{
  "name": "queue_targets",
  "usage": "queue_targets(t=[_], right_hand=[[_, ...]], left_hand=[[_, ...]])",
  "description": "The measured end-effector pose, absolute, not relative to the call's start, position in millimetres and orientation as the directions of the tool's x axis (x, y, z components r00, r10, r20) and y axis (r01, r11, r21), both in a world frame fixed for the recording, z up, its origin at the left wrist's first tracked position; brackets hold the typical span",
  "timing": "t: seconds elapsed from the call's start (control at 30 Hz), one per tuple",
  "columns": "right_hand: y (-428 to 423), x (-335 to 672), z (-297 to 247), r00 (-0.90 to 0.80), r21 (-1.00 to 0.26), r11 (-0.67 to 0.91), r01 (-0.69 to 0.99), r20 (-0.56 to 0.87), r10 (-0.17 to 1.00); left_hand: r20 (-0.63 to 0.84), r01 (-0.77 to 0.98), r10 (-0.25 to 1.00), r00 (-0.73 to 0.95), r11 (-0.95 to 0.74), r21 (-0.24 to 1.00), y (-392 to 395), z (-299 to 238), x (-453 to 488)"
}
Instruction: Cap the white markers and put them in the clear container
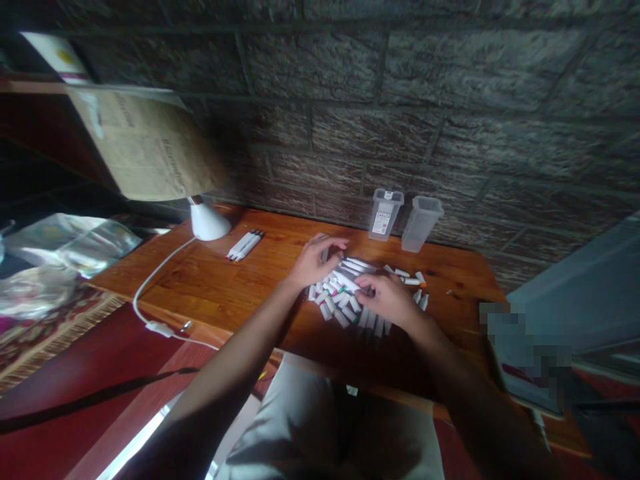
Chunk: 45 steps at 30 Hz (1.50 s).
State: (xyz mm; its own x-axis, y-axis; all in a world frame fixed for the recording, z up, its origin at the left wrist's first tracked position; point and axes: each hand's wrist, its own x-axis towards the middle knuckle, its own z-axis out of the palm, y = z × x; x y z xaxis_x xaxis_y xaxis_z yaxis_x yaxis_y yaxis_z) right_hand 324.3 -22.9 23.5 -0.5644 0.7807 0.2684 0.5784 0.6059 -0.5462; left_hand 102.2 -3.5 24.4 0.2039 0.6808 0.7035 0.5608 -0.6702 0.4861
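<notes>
"Logging hands: left?"
"Left hand [314, 262] bent at the ten o'clock edge of the marker pile [344, 300]. Can't tell if it grips."
"Right hand [389, 298]?"
"Fingers curled over the pile's three o'clock side; grip unclear too."
"Pile spot?"
"On the wooden tabletop [280, 245], between both hands."
"Around it?"
"Upright labelled container [384, 217] at one o'clock, clear container [420, 227] between one and two. Lamp [207, 223] and flat marker set [245, 245] toward ten."

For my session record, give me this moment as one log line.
left hand: at markers, hold unclear | right hand: at markers, hold unclear | two boxes: upright behind markers | lamp: left of markers
</notes>
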Motion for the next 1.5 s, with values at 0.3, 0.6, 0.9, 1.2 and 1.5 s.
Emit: queue_targets(t=[0.3,0.6,0.9,1.2,1.5], right_hand=[[1.7,359.1,35.7,-0.432,-0.94,0.189,0.282,0.051,0.9],[-5.8,347.1,41.5,-0.435,-0.991,-0.034,0.126,-0.086,0.896],[14.4,371.1,38.9,-0.253,-0.952,-0.304,-0.02,-0.29,0.923],[8.6,361.5,35.8,-0.332,-0.964,-0.253,0.086,-0.267,0.905],[10.3,360.9,30.5,-0.35,-0.971,-0.229,0.076,-0.241,0.905]], left_hand=[[0.666,0.636,0.582,0.467,-0.744,0.204,-10.9,21.6,112.0],[0.677,0.64,0.505,0.535,-0.766,0.065,-17.7,22.5,127.1],[0.756,0.763,0.645,-0.112,-0.432,0.481,-3.3,27.0,87.2],[0.447,0.933,0.826,-0.342,0.242,0.267,-16.8,22.7,-19.8],[0.335,0.855,0.799,-0.5,0.516,0.046,-29.4,11.0,-19.6]])
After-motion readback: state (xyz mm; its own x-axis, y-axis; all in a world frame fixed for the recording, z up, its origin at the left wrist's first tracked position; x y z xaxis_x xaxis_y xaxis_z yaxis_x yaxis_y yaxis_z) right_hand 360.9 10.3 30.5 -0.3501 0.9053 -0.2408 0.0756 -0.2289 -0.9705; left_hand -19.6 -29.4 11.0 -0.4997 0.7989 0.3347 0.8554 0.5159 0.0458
